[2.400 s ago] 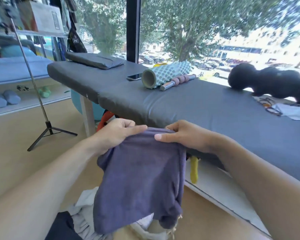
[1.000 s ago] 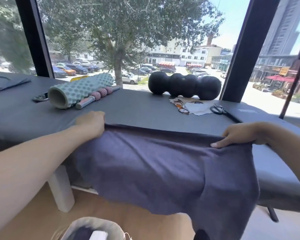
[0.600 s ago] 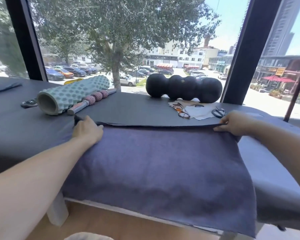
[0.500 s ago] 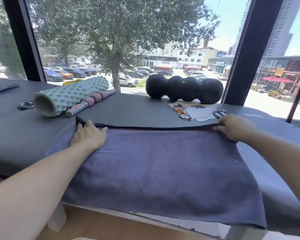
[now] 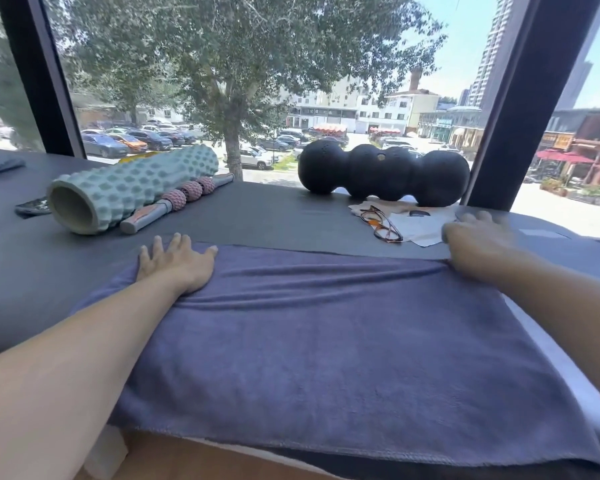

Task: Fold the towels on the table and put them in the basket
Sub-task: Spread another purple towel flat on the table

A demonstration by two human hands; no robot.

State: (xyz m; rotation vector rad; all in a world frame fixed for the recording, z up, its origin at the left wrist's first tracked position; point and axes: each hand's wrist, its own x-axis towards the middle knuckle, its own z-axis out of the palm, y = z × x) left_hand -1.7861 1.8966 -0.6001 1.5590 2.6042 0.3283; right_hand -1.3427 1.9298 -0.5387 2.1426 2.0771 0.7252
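Since the earlier frames, both hands have let go of the far corners and flattened; the purple towel [image 5: 326,341], which hung over the near edge a second ago, now lies spread across the table [image 5: 264,216].

Left hand [image 5: 175,268]: palm down on the towel's far left corner, fingers [image 5: 184,242] straight and spread, gripping nothing, just pressing. Right hand [image 5: 478,244]: at the far right corner, blurred, apparently flat with fingers extended past the towel's edge onto the table; no grip visible. Shallow ripples run across the cloth between the two hands. Near hem overhangs the table's near edge slightly.

Along the far edge of the table: teal foam roller [image 5: 132,188] and pink-beaded massage stick [image 5: 181,199] to the left, black multi-lobed roller [image 5: 383,176] toward the right, eyeglasses [image 5: 381,225] on white paper [image 5: 420,225] just beside the right hand. Basket not in view.

Step in hand, by my reading: smoothing the towel flat before the first fold. Next move likely calls for pinching both far corners and bringing them to the near hem, keeping edges aligned and clear of the glasses.
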